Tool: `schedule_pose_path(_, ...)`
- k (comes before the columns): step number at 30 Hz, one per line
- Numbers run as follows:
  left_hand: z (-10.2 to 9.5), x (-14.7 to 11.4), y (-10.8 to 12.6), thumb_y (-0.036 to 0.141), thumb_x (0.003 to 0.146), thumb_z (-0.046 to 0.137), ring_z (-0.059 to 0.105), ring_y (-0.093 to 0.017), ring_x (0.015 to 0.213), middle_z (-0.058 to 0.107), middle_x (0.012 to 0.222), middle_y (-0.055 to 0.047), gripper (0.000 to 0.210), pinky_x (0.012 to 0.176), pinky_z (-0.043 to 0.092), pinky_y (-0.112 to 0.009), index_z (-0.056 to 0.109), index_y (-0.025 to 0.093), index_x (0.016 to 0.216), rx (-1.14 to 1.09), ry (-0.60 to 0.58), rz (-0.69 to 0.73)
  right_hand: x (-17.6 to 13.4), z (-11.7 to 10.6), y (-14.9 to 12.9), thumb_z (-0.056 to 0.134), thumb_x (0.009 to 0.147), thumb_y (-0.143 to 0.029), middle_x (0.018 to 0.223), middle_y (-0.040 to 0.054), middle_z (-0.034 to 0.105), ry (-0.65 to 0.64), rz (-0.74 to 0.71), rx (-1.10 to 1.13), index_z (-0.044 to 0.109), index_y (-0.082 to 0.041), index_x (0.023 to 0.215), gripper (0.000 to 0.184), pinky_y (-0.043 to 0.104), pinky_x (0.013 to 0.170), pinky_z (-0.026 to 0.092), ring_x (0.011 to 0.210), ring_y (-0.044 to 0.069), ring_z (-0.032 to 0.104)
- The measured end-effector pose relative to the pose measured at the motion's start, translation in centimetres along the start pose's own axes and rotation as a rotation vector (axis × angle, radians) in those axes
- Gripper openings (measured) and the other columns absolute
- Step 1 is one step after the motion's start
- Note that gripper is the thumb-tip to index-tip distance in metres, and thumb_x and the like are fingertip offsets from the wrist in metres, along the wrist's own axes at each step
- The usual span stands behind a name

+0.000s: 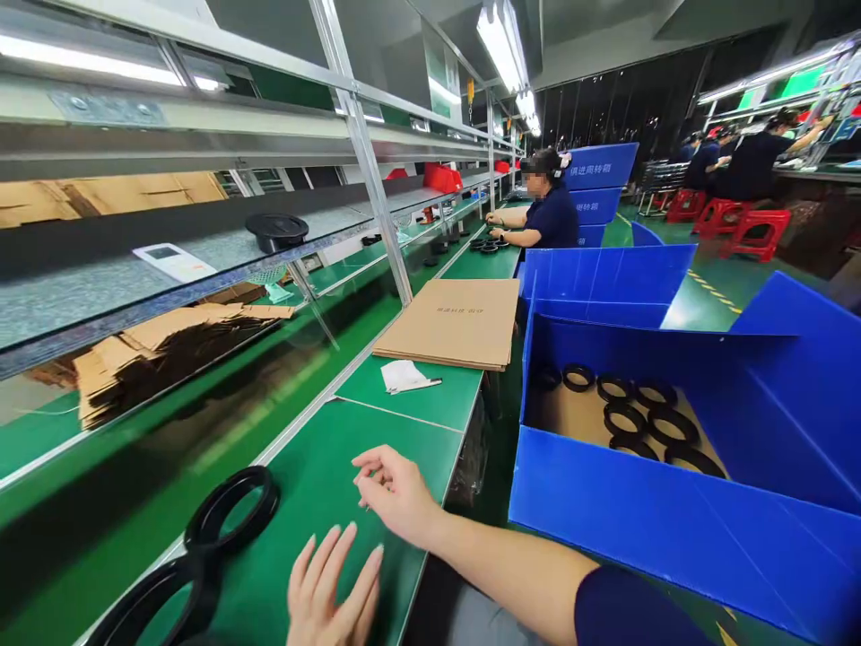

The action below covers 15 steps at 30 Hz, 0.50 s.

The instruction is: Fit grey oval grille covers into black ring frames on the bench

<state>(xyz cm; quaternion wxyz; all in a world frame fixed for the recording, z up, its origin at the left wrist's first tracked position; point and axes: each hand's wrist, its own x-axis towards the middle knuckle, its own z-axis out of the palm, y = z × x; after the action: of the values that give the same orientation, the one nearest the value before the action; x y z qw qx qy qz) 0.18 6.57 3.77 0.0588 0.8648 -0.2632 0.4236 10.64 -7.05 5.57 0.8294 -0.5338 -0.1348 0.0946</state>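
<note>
Your hands hover over a green workbench beside black rubber rings.
Left hand (pixel 333 588) flat, fingers spread; right hand (pixel 395 492) loosely curled, empty. Nearest ring (pixel 232 509) lies at nine o'clock.

The person is wearing a dark navy short-sleeved top; its sleeve (pixel 632 606) is showing only at the right upper arm, ending above the elbow with a plain hem and no visible print or marking. Both forearms are showing bare, with no watch, bracelet or glove. The right hand (pixel 396 492) and the left hand (pixel 333 588) are showing bare, without visible rings, the fingernails looking longish and pale.
</note>
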Motion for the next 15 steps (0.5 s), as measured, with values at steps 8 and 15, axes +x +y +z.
schedule_pose_path(8,5.5,-2.0,-1.9,0.022,0.102,0.051,0.056,-0.035,0.119,0.053,0.134,-0.019,0.055,0.095,0.054,-0.049,0.032,0.019,0.154,0.191,0.122,-0.404,10.2,7.5,7.3,0.059,0.097,-0.007,0.066,-0.0062,0.049,0.157,0.451,0.101,0.053,-0.014,0.091,0.011,0.013,0.039,0.035,0.047,0.009,0.05)
schedule_pose_path(15,7.8,-5.9,-3.3,0.009,0.096,0.044,0.062,-0.029,0.109,0.059,0.122,-0.017,0.041,0.087,0.058,-0.04,0.049,0.015,0.136,0.299,0.243,-0.559,10.0,12.2,13.4,0.064,0.077,-0.021,0.062,-0.0054,0.05,0.029,0.318,0.087,0.053,-0.016,0.087,0.015,0.015,0.037,0.035,0.044,0.011,0.049)
